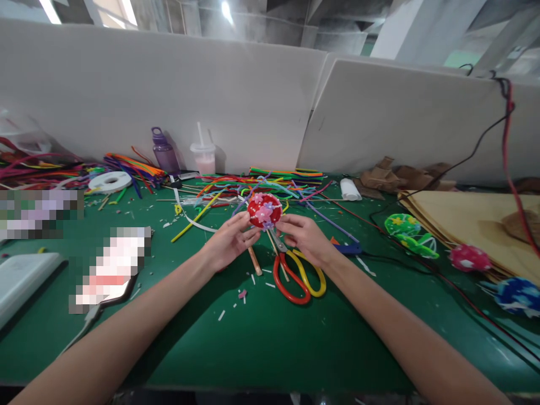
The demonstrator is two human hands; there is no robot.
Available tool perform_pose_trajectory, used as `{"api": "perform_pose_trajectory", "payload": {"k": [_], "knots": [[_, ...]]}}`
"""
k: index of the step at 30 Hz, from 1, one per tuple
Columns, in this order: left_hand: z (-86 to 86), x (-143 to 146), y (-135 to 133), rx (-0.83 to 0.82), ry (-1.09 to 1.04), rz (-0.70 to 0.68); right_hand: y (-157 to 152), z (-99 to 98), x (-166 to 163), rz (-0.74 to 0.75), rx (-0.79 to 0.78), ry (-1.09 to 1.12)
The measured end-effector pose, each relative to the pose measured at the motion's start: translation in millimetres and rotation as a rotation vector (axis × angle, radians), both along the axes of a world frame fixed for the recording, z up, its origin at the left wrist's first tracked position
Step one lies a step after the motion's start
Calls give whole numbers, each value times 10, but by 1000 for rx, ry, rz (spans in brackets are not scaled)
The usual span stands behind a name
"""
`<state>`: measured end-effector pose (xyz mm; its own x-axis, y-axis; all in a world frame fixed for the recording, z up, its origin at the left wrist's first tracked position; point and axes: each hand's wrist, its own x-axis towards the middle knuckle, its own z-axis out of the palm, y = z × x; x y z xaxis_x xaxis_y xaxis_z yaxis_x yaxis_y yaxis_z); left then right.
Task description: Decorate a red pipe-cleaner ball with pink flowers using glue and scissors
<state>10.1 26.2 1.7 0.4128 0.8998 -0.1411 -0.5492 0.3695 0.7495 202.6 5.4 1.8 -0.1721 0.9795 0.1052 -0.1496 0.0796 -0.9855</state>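
Both of my hands hold a small red round ornament [264, 209] decorated with pink and purple flowers and a white beaded trim, raised just above the green mat [270, 337]. My left hand [230, 241] pinches its lower left side. My right hand [306, 239] pinches its lower right edge with closed fingers. A wooden stick [254, 261] runs down from under the ornament between my hands. Scissors with a red and a yellow handle [297, 275] lie on the mat just below my right hand.
Many coloured pipe cleaners [261, 183] lie scattered behind my hands. A tape roll [110, 181], purple bottle [164, 152] and pink drink cup [203, 157] stand at the back left. Finished green [408, 229], pink [469, 258] and blue ornaments [518, 295] lie right, beside cardboard sheets [464, 214] and cables.
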Motion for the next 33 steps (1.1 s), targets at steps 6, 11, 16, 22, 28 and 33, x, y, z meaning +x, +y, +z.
{"api": "perform_pose_trajectory", "payload": {"k": [6,11,16,22,28,33], "knots": [[-14,-4,-1,-6,12,-21,-11,37,-7,-35,-34,26],[-16,-13,12,-31,-26,-12,1,97,46,-118,0,-91],[-24,-18,33,-80,-52,23,39,341,372,-360,185,-253],[-56,-36,64,-79,-72,19,-119,473,1030,-411,298,-723],[-45,-50,94,-66,-57,-19,-287,50,1579,2,351,-1335],[-50,-40,82,-69,-41,-28,-304,-179,1676,121,349,-1426]]}}
